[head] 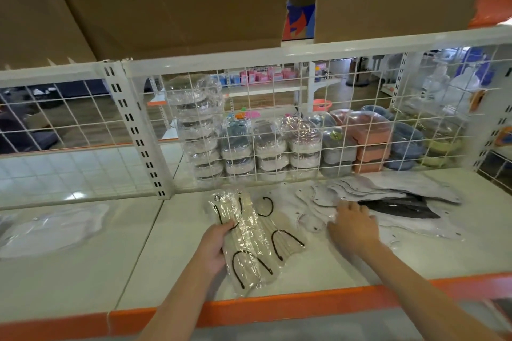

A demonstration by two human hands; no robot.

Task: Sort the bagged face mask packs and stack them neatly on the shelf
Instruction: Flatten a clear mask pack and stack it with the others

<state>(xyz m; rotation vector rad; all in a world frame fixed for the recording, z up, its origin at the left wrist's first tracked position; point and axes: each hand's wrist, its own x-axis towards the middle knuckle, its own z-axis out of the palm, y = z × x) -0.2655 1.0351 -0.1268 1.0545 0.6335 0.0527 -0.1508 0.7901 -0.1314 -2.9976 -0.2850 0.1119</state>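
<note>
My left hand (pixel 214 246) grips a stack of clear-bagged beige mask packs with black ear loops (pixel 246 241), held just above the white shelf (pixel 171 252). More beige packs (pixel 285 243) lie under and right of them. My right hand (pixel 353 225) rests palm down, fingers spread, on a fanned pile of white bagged mask packs (pixel 388 191). Black mask packs (pixel 399 206) show between the white ones. A separate white pack (pixel 52 227) lies at the shelf's far left.
A white wire grid (pixel 277 124) backs the shelf, with wrapped round containers (pixel 249 147) stacked behind it. Cardboard boxes (pixel 166 0) sit on the shelf above. An orange strip (pixel 277 310) edges the shelf front.
</note>
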